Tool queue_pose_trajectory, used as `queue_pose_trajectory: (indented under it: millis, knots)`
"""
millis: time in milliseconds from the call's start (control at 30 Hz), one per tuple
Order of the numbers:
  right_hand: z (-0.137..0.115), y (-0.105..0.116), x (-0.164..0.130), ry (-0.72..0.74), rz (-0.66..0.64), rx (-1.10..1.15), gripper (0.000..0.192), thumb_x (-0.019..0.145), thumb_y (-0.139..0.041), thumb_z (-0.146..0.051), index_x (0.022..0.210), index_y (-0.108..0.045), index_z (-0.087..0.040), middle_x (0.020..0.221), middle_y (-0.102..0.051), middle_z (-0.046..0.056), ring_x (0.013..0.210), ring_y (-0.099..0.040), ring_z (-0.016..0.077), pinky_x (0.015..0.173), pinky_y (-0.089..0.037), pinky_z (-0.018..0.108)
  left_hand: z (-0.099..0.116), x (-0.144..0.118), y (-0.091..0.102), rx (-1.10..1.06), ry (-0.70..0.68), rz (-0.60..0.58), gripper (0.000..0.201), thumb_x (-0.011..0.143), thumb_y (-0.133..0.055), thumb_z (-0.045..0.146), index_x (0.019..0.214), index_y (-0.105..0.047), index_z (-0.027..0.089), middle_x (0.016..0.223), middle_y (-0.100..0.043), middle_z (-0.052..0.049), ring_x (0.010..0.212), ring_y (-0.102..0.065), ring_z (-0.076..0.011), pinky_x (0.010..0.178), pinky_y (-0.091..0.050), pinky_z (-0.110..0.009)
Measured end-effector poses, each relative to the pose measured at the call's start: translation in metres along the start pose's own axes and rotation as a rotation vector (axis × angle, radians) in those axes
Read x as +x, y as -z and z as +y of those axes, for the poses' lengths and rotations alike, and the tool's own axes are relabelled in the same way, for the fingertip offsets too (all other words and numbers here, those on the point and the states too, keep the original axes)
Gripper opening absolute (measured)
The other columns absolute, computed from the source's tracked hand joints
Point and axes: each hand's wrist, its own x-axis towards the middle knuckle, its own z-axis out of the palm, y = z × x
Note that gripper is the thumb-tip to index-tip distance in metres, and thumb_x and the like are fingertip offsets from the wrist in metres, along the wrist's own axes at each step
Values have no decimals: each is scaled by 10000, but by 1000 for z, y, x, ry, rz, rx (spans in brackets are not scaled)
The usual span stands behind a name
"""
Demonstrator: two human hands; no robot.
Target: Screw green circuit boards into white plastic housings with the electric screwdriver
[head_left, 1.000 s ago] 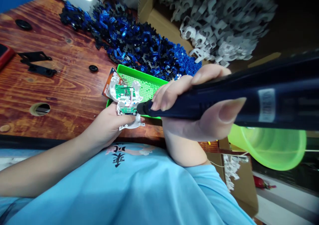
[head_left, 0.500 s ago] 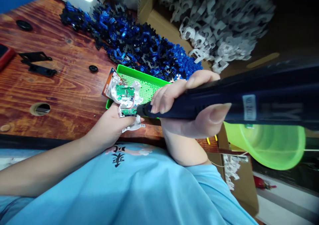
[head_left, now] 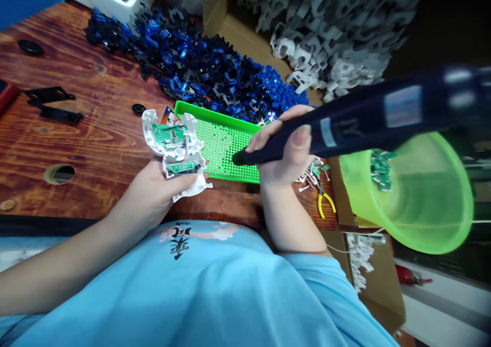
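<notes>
Item: white shell with green boards, centre-left, clamped in my left hand. Right hand wrapped around driver, tip over green tray. Risk, I judge: loose grip tilts shell, boards slip out.

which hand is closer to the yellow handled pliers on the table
Right. The right hand, gripping the dark electric screwdriver, sits just up-left of the yellow-handled pliers. The left hand holds the white shell with circuit boards, far to their left.
</notes>
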Motion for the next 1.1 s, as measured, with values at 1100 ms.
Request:
queue_pose_trajectory:
  millis: [1100]
  knots:
    - [13,-3,-19,-77,-54,2,250,866,-566,-497,901,-473,-267,483,-486,-102,326,-467,79,330,-388,196,-6,3,-3,-36,4,-54,293,741,-748,99,1009,-709,212,984,-759,25,967,-668,-173,935,-478,-298]
